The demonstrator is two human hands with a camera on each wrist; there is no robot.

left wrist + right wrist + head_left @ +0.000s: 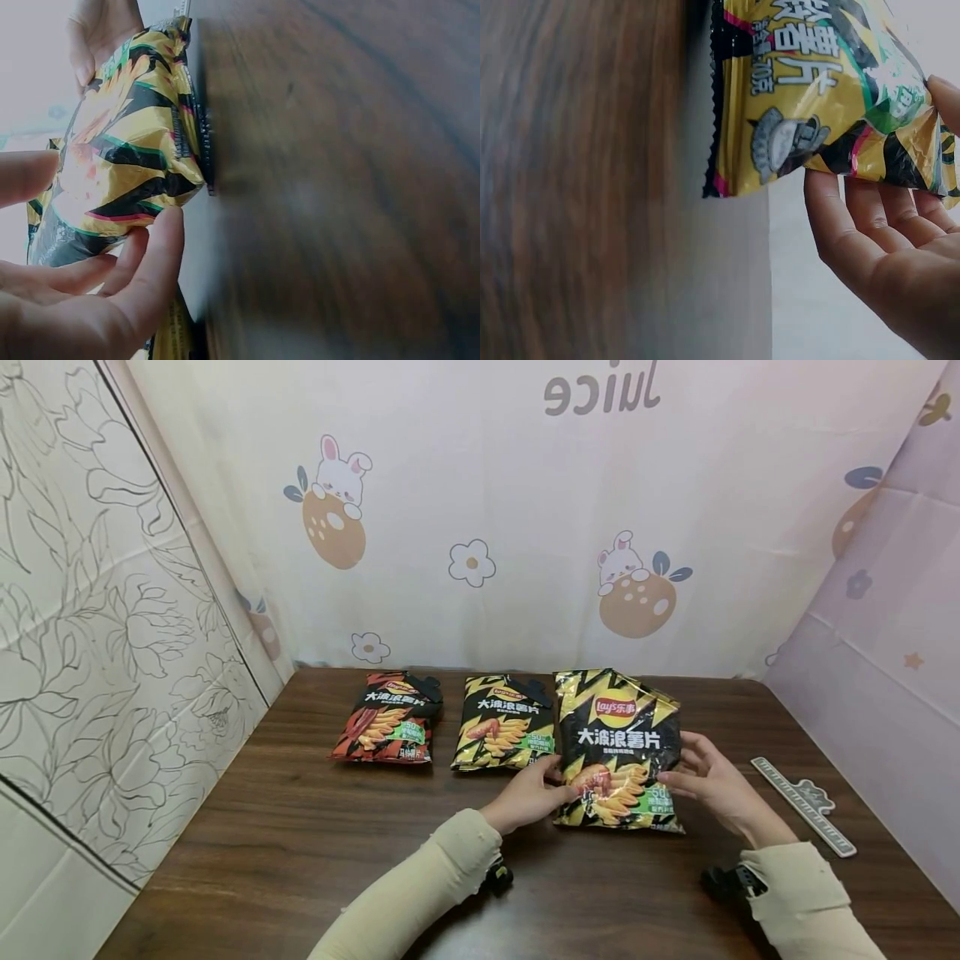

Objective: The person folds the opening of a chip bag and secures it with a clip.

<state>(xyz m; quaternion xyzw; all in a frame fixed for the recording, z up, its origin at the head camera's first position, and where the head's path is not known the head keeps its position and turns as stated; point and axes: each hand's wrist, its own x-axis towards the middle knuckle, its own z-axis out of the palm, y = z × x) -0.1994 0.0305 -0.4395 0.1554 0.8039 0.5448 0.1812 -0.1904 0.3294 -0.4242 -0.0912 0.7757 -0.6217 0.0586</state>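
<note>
Just right of the yellow Lay's chip bag [501, 727] lying on the tabletop [300, 843], a matching Lay's bag [617, 760], contents hidden, has the left hand [527, 797] clamped on its left side and the right hand [716, 783] on its right, both thumbs across its front.

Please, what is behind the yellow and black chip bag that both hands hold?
In the head view, the wooden table and, farther back, the patterned curtain show past the chip bag. Whatever lies directly behind it is covered.
</note>
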